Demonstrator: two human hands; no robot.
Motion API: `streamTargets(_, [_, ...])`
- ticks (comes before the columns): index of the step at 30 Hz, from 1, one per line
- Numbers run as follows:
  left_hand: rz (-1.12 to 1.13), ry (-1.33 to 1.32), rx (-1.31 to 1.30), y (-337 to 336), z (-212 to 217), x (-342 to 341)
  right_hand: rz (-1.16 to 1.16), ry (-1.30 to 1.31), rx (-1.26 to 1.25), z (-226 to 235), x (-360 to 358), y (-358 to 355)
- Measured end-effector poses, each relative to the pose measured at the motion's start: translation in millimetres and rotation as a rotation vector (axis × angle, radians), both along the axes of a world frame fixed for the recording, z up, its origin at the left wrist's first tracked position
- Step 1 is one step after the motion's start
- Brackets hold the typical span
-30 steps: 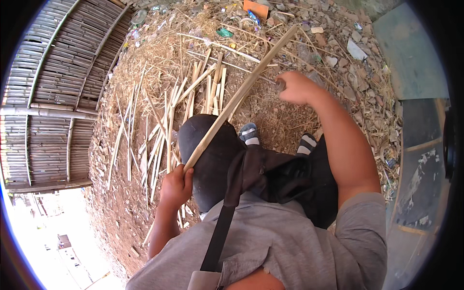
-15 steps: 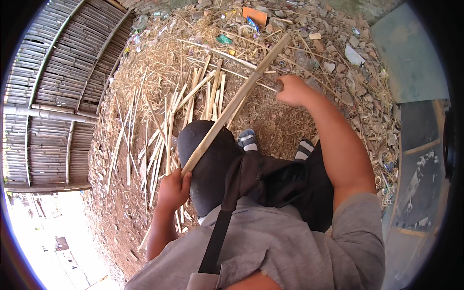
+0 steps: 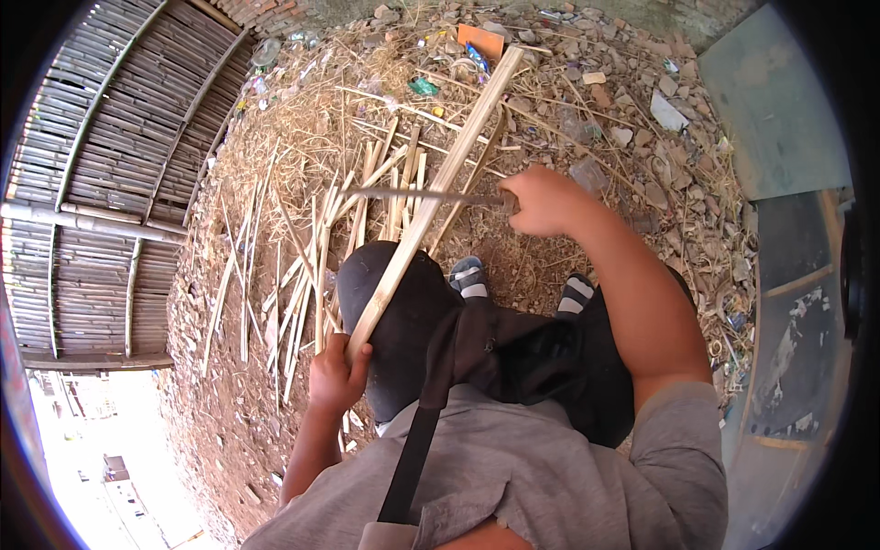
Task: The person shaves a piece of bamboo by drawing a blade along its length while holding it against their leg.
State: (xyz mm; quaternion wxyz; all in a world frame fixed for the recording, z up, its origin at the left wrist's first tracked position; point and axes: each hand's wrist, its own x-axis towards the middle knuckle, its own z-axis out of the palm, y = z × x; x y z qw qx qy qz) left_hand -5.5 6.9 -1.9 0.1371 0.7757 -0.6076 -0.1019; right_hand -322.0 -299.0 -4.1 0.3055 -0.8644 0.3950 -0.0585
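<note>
In the head view, your left hand (image 3: 337,376) is closed around the near end of a long pale split bamboo slat (image 3: 438,194). Your right hand (image 3: 541,202) is clenched on the handle of a long dark-bladed knife (image 3: 423,194), whose blade reaches leftward and meets the slat about midway along it.

The slat's long axis runs on a diagonal. Its near end sits at your left hand, just beside the black cloth over your knee (image 3: 403,316). Its far end points up and to the right, toward the orange scrap (image 3: 481,40) among the rubble. The knife lies almost level across the picture, crossing the slat at a steep angle, tip to your left.

As for progress, a spread of thin pale bamboo strips (image 3: 312,266) lies on the dirt ground (image 3: 229,394) ahead and to your left, which suggests a good share of the splitting or trimming is already done. The slat in hand looks whole and full-width along the length that shows, so by my reading this piece is only begun. Whether the blade has bitten into it or only rests against it, I cannot tell.

Your grey striped shoes (image 3: 469,277) sit just past the black cloth.
</note>
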Motion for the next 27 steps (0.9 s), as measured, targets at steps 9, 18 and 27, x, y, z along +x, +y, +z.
streamTargets(9, [0.087,0.597,0.448,-10.7,25.0,10.8,-0.034,0.052,0.053,-9.2,1.4,-5.3])
streamTargets(18, [0.023,0.626,0.349,0.4,4.9,16.3,-0.217,-0.022,0.258,-21.7,-4.0,-20.1])
streamTargets(27, [-0.015,0.396,0.395,-10.8,24.4,2.2,-0.063,-0.077,0.202,-32.1,-3.2,-10.0])
